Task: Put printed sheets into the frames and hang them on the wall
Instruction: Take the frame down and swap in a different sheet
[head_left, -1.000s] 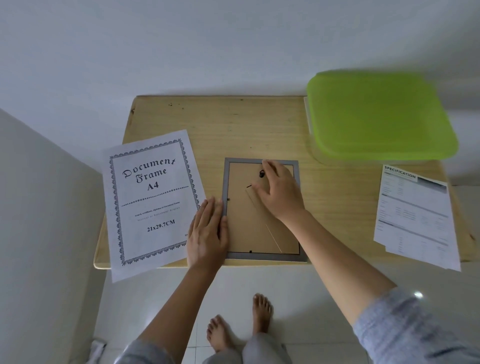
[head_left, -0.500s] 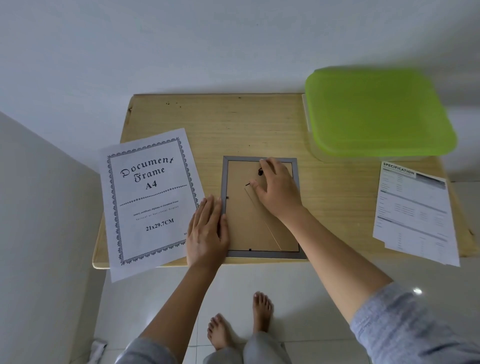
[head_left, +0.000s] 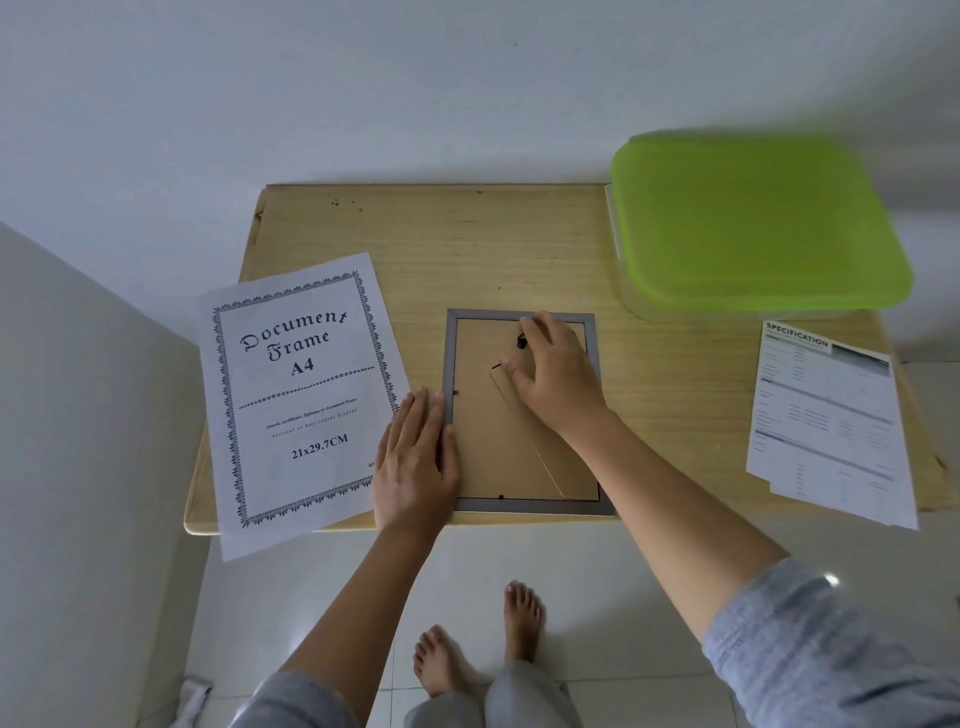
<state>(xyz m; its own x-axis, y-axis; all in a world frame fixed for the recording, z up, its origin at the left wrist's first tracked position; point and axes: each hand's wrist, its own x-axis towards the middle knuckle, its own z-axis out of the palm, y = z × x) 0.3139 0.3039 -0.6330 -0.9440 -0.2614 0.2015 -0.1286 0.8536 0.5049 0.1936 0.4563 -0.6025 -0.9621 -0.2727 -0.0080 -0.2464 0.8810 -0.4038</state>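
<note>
A grey picture frame (head_left: 525, 505) lies face down on the wooden table (head_left: 467, 249), its brown backing board and folded stand facing up. My left hand (head_left: 415, 457) lies flat with straight fingers on the frame's left edge. My right hand (head_left: 558, 374) rests on the upper backing board, its fingertips at the small black clips near the top. A printed sheet reading "Document Frame A4" (head_left: 301, 395) lies left of the frame and overhangs the table's front edge. Several printed specification sheets (head_left: 831, 426) lie at the right.
A clear box with a green lid (head_left: 753, 223) stands at the table's back right. White walls close in behind and on the left. My bare feet (head_left: 483, 634) stand on white floor tiles below the front edge.
My right hand's fingers have shifted slightly on the top of the backing board. My left hand and the frame have stayed put.
</note>
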